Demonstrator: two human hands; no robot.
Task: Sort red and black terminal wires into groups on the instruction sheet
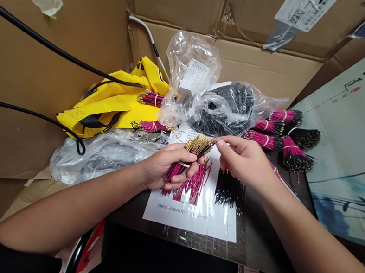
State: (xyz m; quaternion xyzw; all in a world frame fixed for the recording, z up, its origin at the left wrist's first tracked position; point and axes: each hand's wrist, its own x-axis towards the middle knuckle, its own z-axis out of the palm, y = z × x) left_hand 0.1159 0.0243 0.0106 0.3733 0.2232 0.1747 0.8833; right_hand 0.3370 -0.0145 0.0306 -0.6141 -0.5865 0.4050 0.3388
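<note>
While the left hand (176, 163) clasps the wire bundle (198, 144) above the white sheet (188, 221), the right hand (242, 159) pinches at its gold-tipped edge
Tip-by-tip arranging seems in hand; the next move likely needs a steady clasp

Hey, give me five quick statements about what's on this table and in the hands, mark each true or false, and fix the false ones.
1. The left hand holds a gold-tipped wire bundle. True.
2. The right hand is far from that bundle. False: its fingertips are right at the gold ends.
3. Loose pink wires lie on the white printed sheet. True.
4. The yellow bag is right of the clear plastic bag with dark contents. False: it is on the left in the picture.
5. A pile of black wires lies at the sheet's right side. True.
</note>
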